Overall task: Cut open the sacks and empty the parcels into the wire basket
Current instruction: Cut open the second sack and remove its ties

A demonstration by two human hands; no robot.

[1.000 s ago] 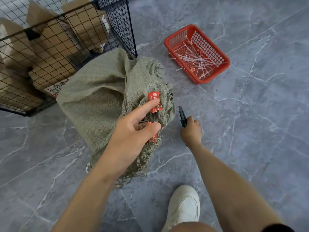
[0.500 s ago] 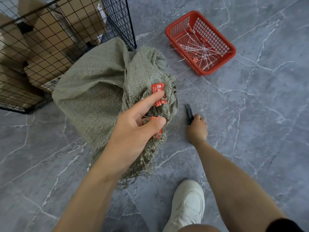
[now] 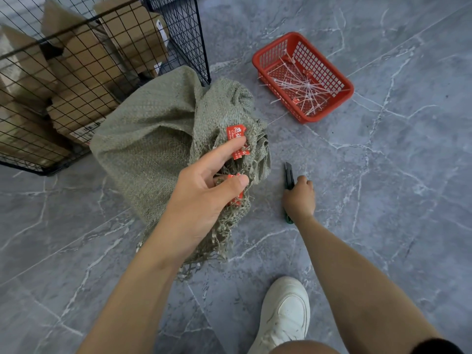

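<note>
Right now my left hand (image 3: 204,192) pinches the bunched, frayed neck of the green woven sack (image 3: 150,139) at its red tags (image 3: 236,131). The sack slumps on the floor (image 3: 383,200) against the wire basket (image 3: 178,34), which holds cardboard parcels (image 3: 132,34). My right hand (image 3: 298,198) curls round a utility knife (image 3: 289,172) lying just beside the sack.

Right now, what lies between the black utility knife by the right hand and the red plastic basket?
In the head view, only bare grey marbled floor separates the black utility knife from the red plastic basket.
</note>
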